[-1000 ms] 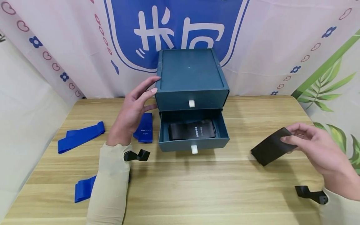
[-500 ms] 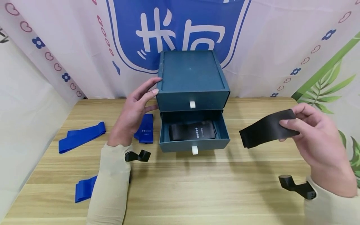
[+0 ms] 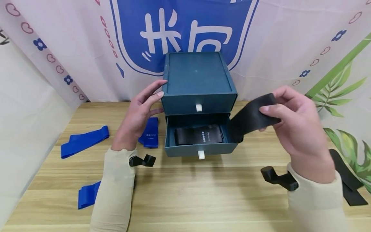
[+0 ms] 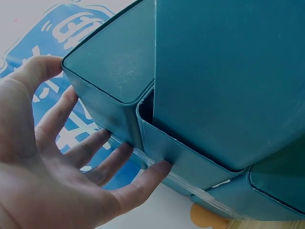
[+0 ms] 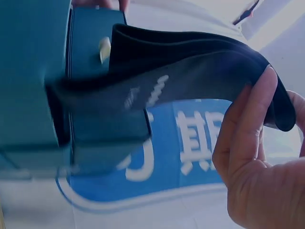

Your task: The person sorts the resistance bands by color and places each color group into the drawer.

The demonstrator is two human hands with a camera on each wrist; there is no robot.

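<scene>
My right hand (image 3: 299, 129) pinches a folded black resistance band (image 3: 255, 114) between thumb and fingers. The band's free end hangs over the right edge of the pulled-out lower drawer (image 3: 185, 150). Inside that drawer lies another black band (image 3: 188, 136) with white dots and "X-Heavy" on it. On the left side of the dark teal two-drawer box (image 3: 200, 72) rests my left hand (image 3: 137, 112). In the left wrist view its fingers (image 4: 90, 148) spread along the box wall. The upper drawer (image 3: 179, 103) is closed.
Blue bands lie left of the box: one at the far left (image 3: 84, 141), one beside the box (image 3: 150, 132), and one (image 3: 88, 195) partly behind the left sleeve. At the table's right edge a black band (image 3: 349, 177) lies partly behind the right sleeve. A printed curtain (image 3: 269, 48) hangs behind.
The right hand has lifted the black band off the right side of the table and carried it left to the open drawer. The left hand stays on the box.
</scene>
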